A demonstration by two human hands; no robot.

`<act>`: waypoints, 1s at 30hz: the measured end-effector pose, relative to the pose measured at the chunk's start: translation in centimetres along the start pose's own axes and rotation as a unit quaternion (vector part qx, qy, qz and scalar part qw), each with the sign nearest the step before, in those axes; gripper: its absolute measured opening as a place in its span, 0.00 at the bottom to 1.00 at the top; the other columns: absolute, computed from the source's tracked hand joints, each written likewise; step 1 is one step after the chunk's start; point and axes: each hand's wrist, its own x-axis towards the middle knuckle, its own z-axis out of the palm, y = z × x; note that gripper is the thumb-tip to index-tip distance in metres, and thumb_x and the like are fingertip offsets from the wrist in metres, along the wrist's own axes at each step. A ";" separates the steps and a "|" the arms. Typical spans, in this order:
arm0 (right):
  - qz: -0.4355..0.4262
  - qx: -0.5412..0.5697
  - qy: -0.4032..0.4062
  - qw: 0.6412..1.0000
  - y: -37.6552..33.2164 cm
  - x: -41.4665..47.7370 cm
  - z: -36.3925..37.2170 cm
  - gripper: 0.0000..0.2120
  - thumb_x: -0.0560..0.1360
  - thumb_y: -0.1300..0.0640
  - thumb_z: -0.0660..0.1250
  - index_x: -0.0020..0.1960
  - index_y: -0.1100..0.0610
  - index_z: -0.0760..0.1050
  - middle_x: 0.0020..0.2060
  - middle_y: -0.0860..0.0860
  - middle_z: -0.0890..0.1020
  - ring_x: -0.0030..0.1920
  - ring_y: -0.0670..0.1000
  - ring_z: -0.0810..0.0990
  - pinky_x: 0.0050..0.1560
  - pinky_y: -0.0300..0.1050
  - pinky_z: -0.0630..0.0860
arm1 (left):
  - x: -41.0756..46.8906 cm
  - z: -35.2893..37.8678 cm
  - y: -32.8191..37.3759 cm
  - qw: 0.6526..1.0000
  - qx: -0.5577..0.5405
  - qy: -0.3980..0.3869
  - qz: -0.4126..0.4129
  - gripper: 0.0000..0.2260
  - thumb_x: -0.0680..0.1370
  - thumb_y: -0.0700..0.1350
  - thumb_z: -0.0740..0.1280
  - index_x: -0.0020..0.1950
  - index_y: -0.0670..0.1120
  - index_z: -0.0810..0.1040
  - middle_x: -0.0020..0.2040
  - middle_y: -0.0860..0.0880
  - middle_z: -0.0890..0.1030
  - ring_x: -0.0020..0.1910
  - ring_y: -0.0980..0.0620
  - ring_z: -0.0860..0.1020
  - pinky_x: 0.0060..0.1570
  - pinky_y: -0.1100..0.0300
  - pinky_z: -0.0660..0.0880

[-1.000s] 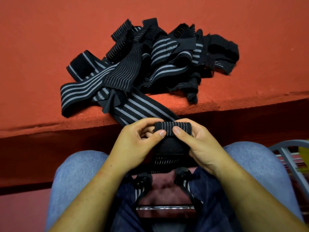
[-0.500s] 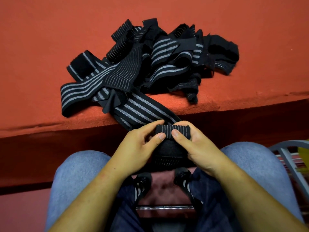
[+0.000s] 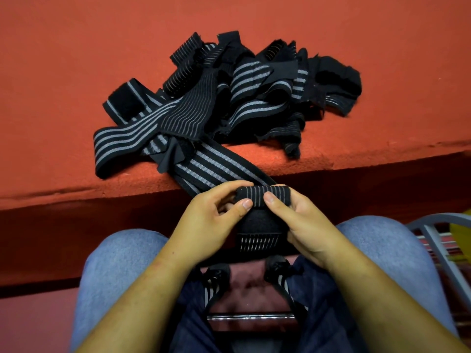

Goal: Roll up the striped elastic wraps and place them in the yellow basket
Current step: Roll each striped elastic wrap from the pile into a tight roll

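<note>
Head view: both hands, left (image 3: 206, 225) and right (image 3: 305, 225), have fingers pinching a half-rolled wrap (image 3: 262, 197) that trails off the pile (image 3: 229, 98) on the desk (image 3: 76, 72).

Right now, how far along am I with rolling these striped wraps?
Early. Done: no finished roll shows. In hand: left hand and right hand pinch one wrap, a short roll started at its end, its tail running up to the pile. Left: that whole tangled pile on the red ledge, plus binning; only a yellow sliver at the right edge shows.
</note>
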 end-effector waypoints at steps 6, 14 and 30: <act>0.049 0.028 -0.025 0.998 -0.3 -0.5 0.6 0.22 0.78 0.47 0.67 0.66 0.59 0.79 0.60 0.58 0.86 0.63 0.56 0.84 0.71 0.56 0.75 | -0.1 0.0 0.5 1.000 -0.016 0.024 0.010 0.15 0.80 0.39 0.72 0.62 0.56 0.83 0.54 0.52 0.86 0.52 0.41 0.83 0.57 0.51 0.81; 0.080 0.050 -0.032 0.995 -1.0 -0.7 0.5 0.30 0.75 0.37 0.64 0.67 0.58 0.80 0.59 0.57 0.86 0.63 0.55 0.84 0.69 0.53 0.76 | -0.3 -0.3 1.3 0.998 0.036 0.034 0.041 0.15 0.78 0.38 0.74 0.60 0.55 0.85 0.56 0.62 0.86 0.59 0.64 0.82 0.58 0.73 0.72; -0.007 0.018 -0.007 1.000 -0.3 -0.1 -0.1 0.07 0.75 0.54 0.72 0.52 0.53 0.83 0.48 0.55 0.83 0.51 0.53 0.82 0.57 0.51 0.77 | 0.2 -0.1 0.3 0.997 -0.063 0.015 -0.030 0.15 0.80 0.44 0.72 0.67 0.50 0.81 0.59 0.54 0.86 0.61 0.58 0.82 0.62 0.64 0.76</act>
